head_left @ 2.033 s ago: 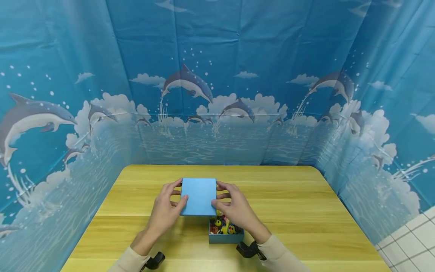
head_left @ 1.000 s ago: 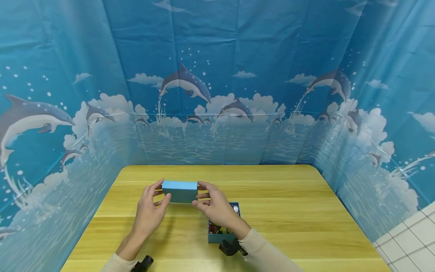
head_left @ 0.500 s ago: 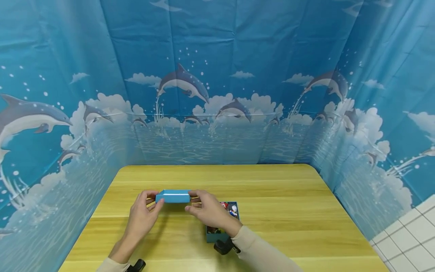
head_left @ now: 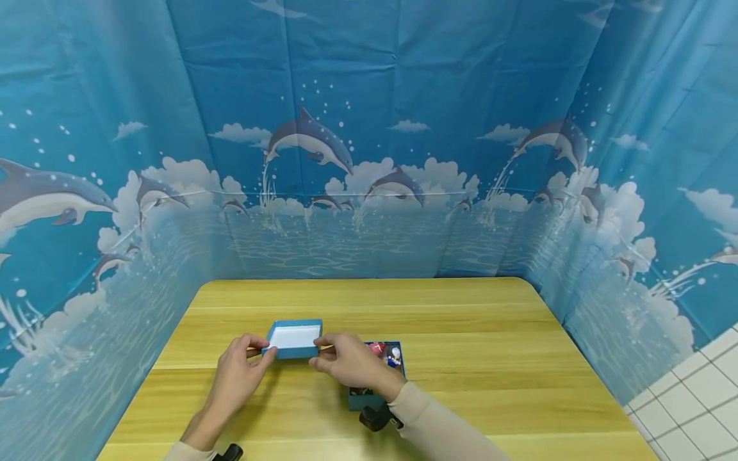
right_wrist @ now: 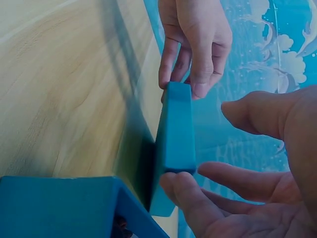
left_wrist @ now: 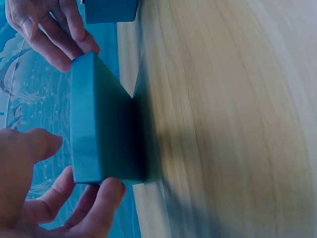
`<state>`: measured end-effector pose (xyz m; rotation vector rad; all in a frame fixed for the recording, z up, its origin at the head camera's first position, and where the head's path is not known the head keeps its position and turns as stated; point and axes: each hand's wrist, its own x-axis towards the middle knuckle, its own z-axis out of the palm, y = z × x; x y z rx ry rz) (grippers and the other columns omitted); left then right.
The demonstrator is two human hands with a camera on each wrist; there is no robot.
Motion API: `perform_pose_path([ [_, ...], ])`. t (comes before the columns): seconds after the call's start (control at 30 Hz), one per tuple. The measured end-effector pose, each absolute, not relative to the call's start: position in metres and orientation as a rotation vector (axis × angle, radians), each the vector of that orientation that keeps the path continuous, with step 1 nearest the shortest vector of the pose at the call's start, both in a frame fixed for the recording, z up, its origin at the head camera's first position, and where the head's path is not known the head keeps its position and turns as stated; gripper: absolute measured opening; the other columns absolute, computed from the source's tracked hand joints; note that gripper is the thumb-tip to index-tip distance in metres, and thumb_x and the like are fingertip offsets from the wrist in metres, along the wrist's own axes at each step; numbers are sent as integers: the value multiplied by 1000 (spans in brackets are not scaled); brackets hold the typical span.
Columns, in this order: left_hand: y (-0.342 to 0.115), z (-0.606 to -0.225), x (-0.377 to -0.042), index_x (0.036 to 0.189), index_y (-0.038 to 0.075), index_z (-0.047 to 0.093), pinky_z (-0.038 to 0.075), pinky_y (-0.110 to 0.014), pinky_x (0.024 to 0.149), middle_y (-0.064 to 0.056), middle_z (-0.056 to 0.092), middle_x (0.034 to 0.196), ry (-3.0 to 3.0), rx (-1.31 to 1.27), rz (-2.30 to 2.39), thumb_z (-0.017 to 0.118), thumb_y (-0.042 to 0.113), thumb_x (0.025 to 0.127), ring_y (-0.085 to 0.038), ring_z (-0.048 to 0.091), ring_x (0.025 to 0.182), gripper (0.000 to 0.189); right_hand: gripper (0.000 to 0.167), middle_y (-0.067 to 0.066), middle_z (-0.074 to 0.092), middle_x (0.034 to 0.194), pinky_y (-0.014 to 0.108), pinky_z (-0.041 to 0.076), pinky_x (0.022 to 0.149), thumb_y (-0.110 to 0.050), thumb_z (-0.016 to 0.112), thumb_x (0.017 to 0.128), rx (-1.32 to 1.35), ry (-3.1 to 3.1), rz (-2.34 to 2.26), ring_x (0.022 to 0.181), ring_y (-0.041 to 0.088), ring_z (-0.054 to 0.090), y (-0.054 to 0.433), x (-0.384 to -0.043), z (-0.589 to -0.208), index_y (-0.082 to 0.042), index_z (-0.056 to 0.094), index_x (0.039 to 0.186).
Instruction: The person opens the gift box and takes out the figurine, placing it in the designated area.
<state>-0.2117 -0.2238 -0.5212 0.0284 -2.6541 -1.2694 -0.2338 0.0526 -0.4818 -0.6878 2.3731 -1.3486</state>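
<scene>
A shallow blue box lid (head_left: 296, 336), white inside, lies hollow side up between both hands, low over the table. My left hand (head_left: 237, 372) holds its left end by the fingers; in the left wrist view the thumb stands off from the lid (left_wrist: 84, 119). At the other end, the right hand (head_left: 353, 363) holds it by the fingertips, and the thumb (right_wrist: 242, 113) is apart from it in the right wrist view. Partly hidden under the right forearm stands an open blue box (head_left: 363, 402) with small colourful toy figures (head_left: 394, 356) inside.
The wooden table (head_left: 473, 365) has rounded far corners. A dolphin-printed curtain (head_left: 369, 237) hangs around its back and sides. White floor tiles (head_left: 692, 390) show at the lower right. A black wrist device (head_left: 377, 417) sits by the right cuff, overlapping the box's front.
Both hands have carried the lid left and down from over the box, turning it from top face up to hollow side up. The box with toy figures stays where it was.
</scene>
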Motion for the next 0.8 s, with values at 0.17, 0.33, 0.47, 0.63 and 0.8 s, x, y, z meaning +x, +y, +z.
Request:
perform_pose_path([
  [0.17,-226,-522,-211,123,3,78,72,-45,94,-24,73,131,-2704,60,-1224,83,24,110,-39,82,118,26,53,20,71,163,41,67,111,-30,77,115,-709,2358,-1298,141,34,76,51,-235,-485,0,68,159],
  [0.33,-226,-522,-209,128,1,78,72,-47,93,-25,73,134,-2737,38,-1178,82,25,111,-39,82,117,30,52,18,72,162,41,67,111,-30,77,115,-715,2357,-1274,141,33,77,52,-236,-487,-1,69,158],
  [0.47,-219,-520,-207,136,1,76,67,-57,105,-25,71,140,-2727,-58,-1090,82,27,112,-41,78,125,36,51,18,72,162,37,67,109,-30,75,116,-736,2357,-1301,141,32,77,59,-237,-484,-4,69,159],
  [0.63,-195,-521,-207,151,9,70,61,-66,112,-18,69,147,-2711,-268,-1029,87,35,108,-41,72,136,53,46,17,74,157,34,67,106,-29,70,119,-800,2442,-1322,137,33,77,75,-240,-476,-7,68,160],
  [0.8,-161,-523,-203,172,17,53,57,-68,120,-12,58,166,-2798,-472,-1090,92,52,101,-41,63,152,88,41,12,74,156,44,68,107,-27,69,120,-900,2597,-1294,133,32,78,94,-242,-472,-10,70,157],
])
